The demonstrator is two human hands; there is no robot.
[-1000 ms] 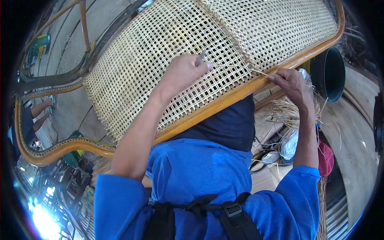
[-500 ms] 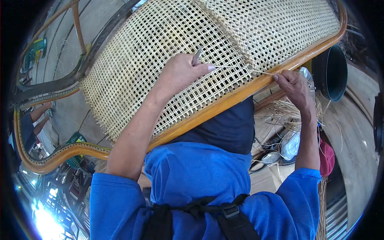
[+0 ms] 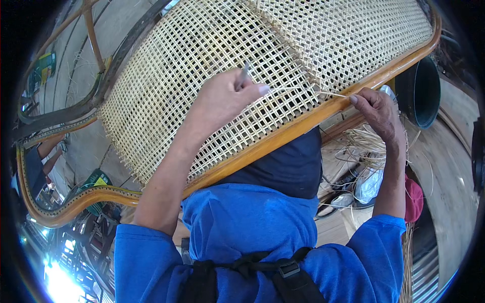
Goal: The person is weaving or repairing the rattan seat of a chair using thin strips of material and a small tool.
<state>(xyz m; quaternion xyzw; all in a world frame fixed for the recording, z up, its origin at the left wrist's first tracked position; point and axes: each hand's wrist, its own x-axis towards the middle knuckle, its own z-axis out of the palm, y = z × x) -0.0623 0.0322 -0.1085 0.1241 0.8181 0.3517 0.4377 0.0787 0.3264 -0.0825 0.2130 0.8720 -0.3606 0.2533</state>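
Note:
A woven cane panel [image 3: 166, 96] spans a curved wooden frame [image 3: 262, 146] in front of me. My left hand [image 3: 217, 101] is closed above the weave, with a narrow grey metal tool [image 3: 245, 71] sticking up from its fist. A pale cane strand [image 3: 285, 89] rises in a low arc from beside the left thumb; whether the thumb pinches it is unclear. Past the wooden rail, my right hand [image 3: 376, 110] pinches a thin cane strand [image 3: 332, 94]. That strand stretches over the rail from the panel's edge, near a thick seam [image 3: 298, 50] in the weave.
A dark green bucket [image 3: 419, 93] stands beyond the rail at right. Below my right forearm lie a bundle of loose cane [image 3: 366, 144], a clear plastic bag [image 3: 368, 187] and a dark red cloth item [image 3: 414, 199]. At left the frame's bare curve [image 3: 96, 194] shows a row of holes.
My left hand has shifted slightly left, and a strand beside its thumb now stands up in an arc. My right hand has moved slightly right with its strand.

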